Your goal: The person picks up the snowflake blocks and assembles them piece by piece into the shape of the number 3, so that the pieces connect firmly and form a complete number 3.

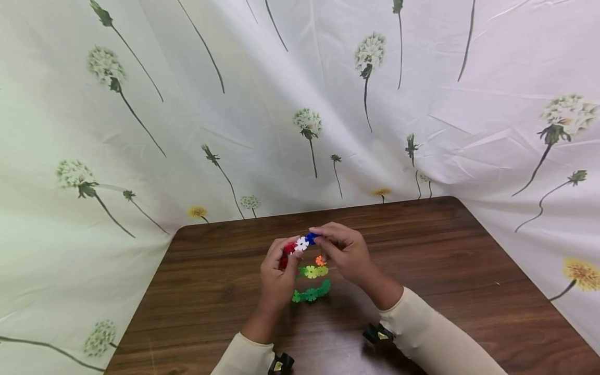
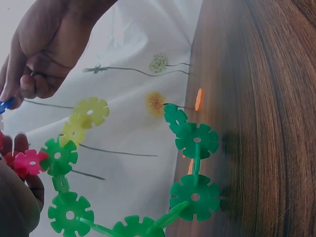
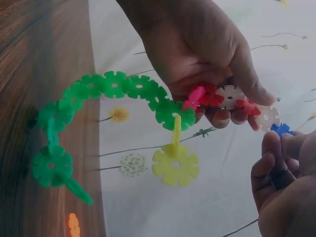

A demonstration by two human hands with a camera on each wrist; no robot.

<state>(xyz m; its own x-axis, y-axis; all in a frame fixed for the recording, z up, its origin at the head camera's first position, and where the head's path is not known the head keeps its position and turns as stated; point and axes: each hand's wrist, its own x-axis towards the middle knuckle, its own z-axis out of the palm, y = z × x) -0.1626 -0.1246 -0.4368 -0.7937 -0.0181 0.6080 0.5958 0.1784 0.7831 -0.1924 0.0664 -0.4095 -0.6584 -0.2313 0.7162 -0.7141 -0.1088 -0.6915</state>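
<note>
My left hand (image 1: 277, 276) grips a chain of notched, flower-shaped plastic discs by its red and white part. A white disc (image 1: 301, 243) shows at its fingertips. Close beside it, my right hand (image 1: 347, 255) pinches a blue disc (image 3: 281, 130) between thumb and fingers, right at the end white disc (image 3: 267, 117). Past the red discs come a pink disc (image 2: 23, 160) and a long curved run of green discs (image 3: 121, 81), which hangs below the left hand. A short yellow branch (image 3: 165, 170) sticks out from a green disc near the pink one.
An orange disc (image 1: 321, 260) lies on the dark wooden table (image 1: 422, 245) beyond the green chain. White cloth printed with dandelions (image 1: 262, 130) hangs behind the table and at its sides. Both wrists carry black strapped devices (image 1: 378, 333).
</note>
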